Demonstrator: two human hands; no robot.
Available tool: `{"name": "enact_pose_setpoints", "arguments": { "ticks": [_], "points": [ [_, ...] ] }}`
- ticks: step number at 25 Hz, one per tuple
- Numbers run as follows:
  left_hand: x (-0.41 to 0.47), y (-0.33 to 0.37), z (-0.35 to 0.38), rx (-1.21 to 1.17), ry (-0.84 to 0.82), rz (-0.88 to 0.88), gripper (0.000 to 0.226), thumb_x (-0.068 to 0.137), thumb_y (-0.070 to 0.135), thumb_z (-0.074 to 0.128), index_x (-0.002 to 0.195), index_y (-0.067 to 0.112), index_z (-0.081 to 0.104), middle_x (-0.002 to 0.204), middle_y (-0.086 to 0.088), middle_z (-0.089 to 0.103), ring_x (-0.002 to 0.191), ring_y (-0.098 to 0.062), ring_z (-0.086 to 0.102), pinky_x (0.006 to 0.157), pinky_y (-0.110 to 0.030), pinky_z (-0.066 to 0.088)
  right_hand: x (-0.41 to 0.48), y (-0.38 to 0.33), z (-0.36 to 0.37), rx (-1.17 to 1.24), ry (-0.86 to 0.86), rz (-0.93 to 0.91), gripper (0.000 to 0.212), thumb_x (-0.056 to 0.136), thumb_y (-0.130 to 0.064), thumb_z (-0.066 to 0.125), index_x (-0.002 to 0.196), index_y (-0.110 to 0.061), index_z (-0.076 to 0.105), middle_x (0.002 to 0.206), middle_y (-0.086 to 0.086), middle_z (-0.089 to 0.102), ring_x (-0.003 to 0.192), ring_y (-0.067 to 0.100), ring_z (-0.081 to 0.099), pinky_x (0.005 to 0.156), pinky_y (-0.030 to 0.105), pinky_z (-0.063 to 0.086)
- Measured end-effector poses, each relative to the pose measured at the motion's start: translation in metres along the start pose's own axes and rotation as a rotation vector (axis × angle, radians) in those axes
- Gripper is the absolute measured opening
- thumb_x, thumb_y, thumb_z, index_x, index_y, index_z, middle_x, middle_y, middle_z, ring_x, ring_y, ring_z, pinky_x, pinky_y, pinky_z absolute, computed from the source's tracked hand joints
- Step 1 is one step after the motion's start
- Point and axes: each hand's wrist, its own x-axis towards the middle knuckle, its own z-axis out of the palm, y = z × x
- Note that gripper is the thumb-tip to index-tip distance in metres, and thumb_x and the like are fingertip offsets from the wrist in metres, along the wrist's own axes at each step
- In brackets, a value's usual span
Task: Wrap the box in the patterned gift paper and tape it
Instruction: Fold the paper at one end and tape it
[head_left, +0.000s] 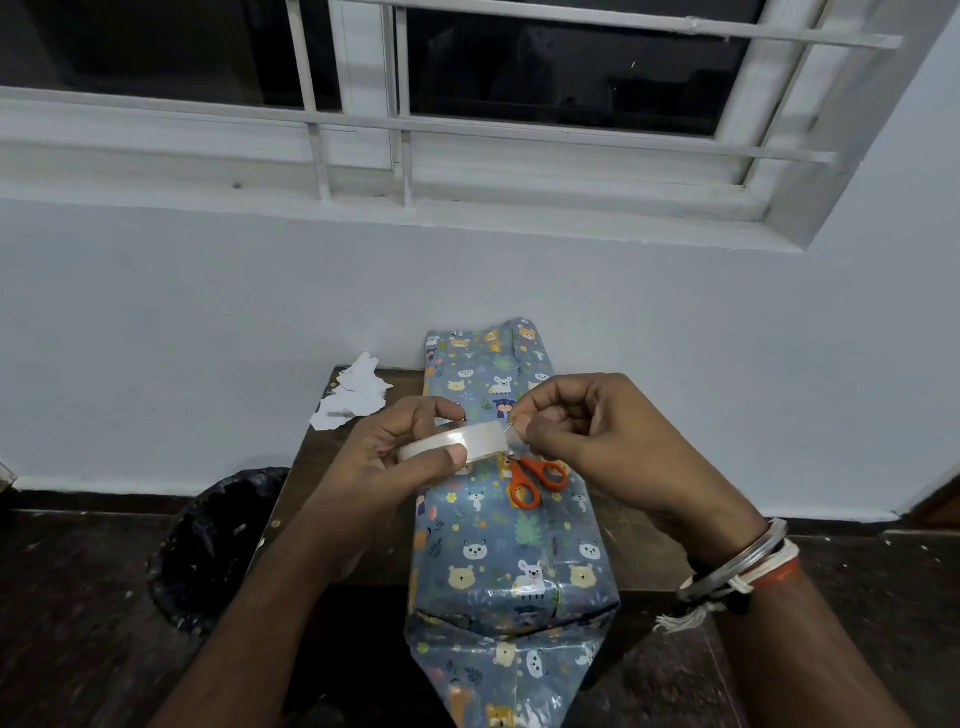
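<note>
A long box wrapped in blue animal-print gift paper (498, 551) lies lengthwise on a small dark table (332, 499), its near paper end folded into a flap that hangs over the table's front edge. Orange-handled scissors (535, 480) rest on top of the box. Above the box, my left hand (405, 457) grips a roll of clear tape (457, 441) between thumb and fingers. My right hand (587, 431) pinches the tape's loose end at the right side of the roll.
Torn white paper scraps (353, 395) lie on the table's far left corner. A bin lined with a black bag (218, 540) stands on the floor to the left. A white wall and barred window (405, 119) rise behind the table.
</note>
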Motion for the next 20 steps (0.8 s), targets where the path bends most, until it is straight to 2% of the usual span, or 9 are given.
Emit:
{"name": "enact_pose_setpoints", "arguments": {
  "ticks": [1,3,5,8,10,12,14,18,20],
  "points": [
    [0.000,0.000,0.000,0.027,-0.015,0.008,0.061,0.073,0.036,0.074,0.088,-0.018,0.051,0.121,0.001,0.067,0.113,-0.023,0.065,0.103,-0.065,0.047,0.000,0.000,0.002,-0.003,0.000,0.001,0.011,0.095,-0.010,0.070,0.087,-0.013,0.076,0.084,0.025,0.068,0.074,0.023,0.055,0.071,0.042,0.044],
    [-0.001,0.000,0.000,0.061,-0.061,0.019,0.044,0.074,0.035,0.073,0.070,-0.003,0.051,0.132,0.004,0.067,0.122,-0.017,0.064,0.105,-0.052,0.048,0.001,0.002,0.005,0.006,-0.006,0.011,0.009,0.094,-0.014,0.070,0.087,-0.013,0.075,0.088,0.022,0.071,0.074,0.025,0.056,0.071,0.044,0.044],
    [-0.001,0.002,0.000,0.047,-0.124,0.015,0.044,0.076,0.033,0.072,0.064,0.002,0.043,0.139,0.007,0.064,0.129,-0.013,0.060,0.107,-0.048,0.045,0.003,0.004,0.006,0.055,-0.013,0.028,0.007,0.095,-0.013,0.070,0.090,-0.010,0.073,0.085,0.019,0.073,0.073,0.030,0.057,0.069,0.047,0.043],
    [0.000,0.002,0.000,0.031,-0.179,-0.027,0.071,0.074,0.039,0.070,0.093,-0.027,0.053,0.132,0.013,0.069,0.111,0.000,0.064,0.097,-0.030,0.049,0.003,0.002,0.005,0.057,-0.010,0.010,0.008,0.096,-0.007,0.069,0.090,-0.007,0.074,0.077,0.023,0.070,0.065,0.029,0.053,0.064,0.045,0.043],
    [-0.001,0.003,0.002,0.033,-0.186,-0.031,0.078,0.074,0.039,0.068,0.103,-0.032,0.050,0.113,0.015,0.075,0.094,0.002,0.065,0.082,-0.017,0.048,0.002,0.000,0.004,0.005,0.009,-0.015,0.010,0.096,-0.007,0.068,0.089,-0.011,0.075,0.073,0.018,0.069,0.064,0.027,0.055,0.063,0.043,0.045],
    [-0.001,0.003,0.004,-0.006,-0.210,-0.058,0.060,0.075,0.034,0.071,0.096,-0.019,0.054,0.103,0.009,0.072,0.089,-0.004,0.063,0.077,-0.016,0.047,0.002,-0.003,0.004,-0.093,0.035,-0.053,0.014,0.095,-0.009,0.068,0.086,-0.017,0.075,0.069,0.004,0.069,0.062,0.023,0.057,0.061,0.039,0.048],
    [-0.001,0.002,0.004,-0.069,-0.215,-0.074,0.041,0.075,0.027,0.076,0.097,0.003,0.050,0.102,-0.005,0.063,0.089,-0.012,0.059,0.078,-0.023,0.047,0.002,-0.004,0.007,-0.202,0.049,-0.084,0.015,0.095,-0.013,0.067,0.085,-0.022,0.074,0.070,-0.002,0.070,0.058,0.014,0.060,0.060,0.033,0.050],
    [0.000,0.003,0.007,-0.132,-0.184,-0.127,0.056,0.071,0.029,0.076,0.121,0.021,0.053,0.104,-0.013,0.059,0.092,-0.020,0.062,0.080,-0.030,0.051,-0.003,-0.011,0.012,-0.368,0.127,-0.166,0.012,0.096,-0.019,0.069,0.087,-0.026,0.073,0.072,-0.011,0.071,0.054,0.004,0.064,0.056,0.013,0.044],
    [0.000,0.005,0.011,-0.093,-0.183,-0.124,0.052,0.073,0.035,0.072,0.123,0.026,0.060,0.101,-0.015,0.056,0.090,-0.025,0.056,0.082,-0.033,0.047,-0.004,-0.016,0.011,-0.418,0.150,-0.207,0.010,0.096,-0.021,0.069,0.089,-0.026,0.074,0.076,-0.019,0.071,0.060,0.002,0.067,0.055,0.012,0.045]
  ]
}}
